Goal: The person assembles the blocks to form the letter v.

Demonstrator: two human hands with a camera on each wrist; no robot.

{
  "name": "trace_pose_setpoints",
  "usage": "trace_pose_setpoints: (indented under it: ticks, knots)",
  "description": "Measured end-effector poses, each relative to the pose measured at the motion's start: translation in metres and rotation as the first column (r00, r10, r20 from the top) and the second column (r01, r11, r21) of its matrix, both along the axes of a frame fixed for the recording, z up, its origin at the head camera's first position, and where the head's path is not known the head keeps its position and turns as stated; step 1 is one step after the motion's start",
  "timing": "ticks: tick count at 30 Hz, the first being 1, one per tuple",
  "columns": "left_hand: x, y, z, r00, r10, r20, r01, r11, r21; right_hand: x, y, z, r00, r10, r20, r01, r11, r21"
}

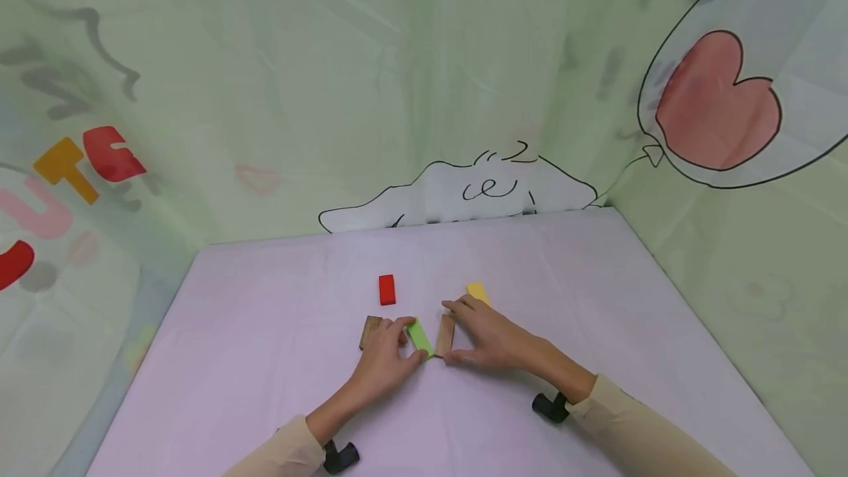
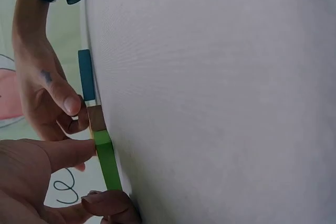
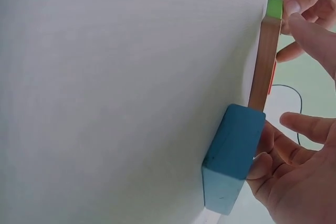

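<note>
My left hand (image 1: 384, 352) pinches a green block (image 1: 419, 337) lengthwise between thumb and index finger. One end of the green block meets a light wooden block (image 1: 445, 336), so the two form a narrow V on the table. Beside the wooden block, my right hand (image 1: 493, 337) has its thumb near the close end. Its index finger stands a little off the far end, as the right wrist view shows. A blue block (image 3: 233, 145) stands beside this hand's lower fingers; in the head view the hand hides it.
Farther back lies a red block (image 1: 387, 290). A yellow block (image 1: 477, 291) lies behind my right hand, which covers part of it. A darker wooden block (image 1: 370, 331) is partly behind my left hand. The pale table (image 1: 278, 300) meets printed curtains at the back and sides.
</note>
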State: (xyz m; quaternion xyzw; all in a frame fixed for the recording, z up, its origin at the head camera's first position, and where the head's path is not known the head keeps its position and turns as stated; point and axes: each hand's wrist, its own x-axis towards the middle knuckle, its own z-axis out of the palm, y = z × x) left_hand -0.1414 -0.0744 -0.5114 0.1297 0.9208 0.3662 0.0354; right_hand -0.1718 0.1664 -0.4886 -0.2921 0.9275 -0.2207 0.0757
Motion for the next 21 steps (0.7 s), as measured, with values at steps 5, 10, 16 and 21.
trace_pose_setpoints:
  ticks: [5, 10, 16, 21]
  knots:
    - [0.002, 0.001, 0.000, 1.000, 0.002, 0.004, -0.002, 1.000, -0.003, -0.001, 0.002, -0.001, 1.000, 0.008, -0.016, -0.008, 1.000, -0.024]
    - [0.002, 0.002, -0.001, 1.000, 0.007, 0.007, -0.007, 1.000, -0.006, -0.003, 0.005, 0.000, 1.000, -0.008, -0.016, 0.007, 0.999, -0.045]
    - [0.001, 0.001, -0.002, 1.000, 0.013, 0.008, -0.014, 1.000, 0.004, -0.006, 0.009, 0.004, 0.999, -0.028, -0.036, 0.025, 0.997, -0.073]
    - [0.000, 0.001, -0.004, 1.000, 0.010, 0.004, -0.010, 1.000, -0.007, -0.009, 0.012, 0.007, 0.994, -0.071, -0.079, 0.065, 0.995, -0.072]
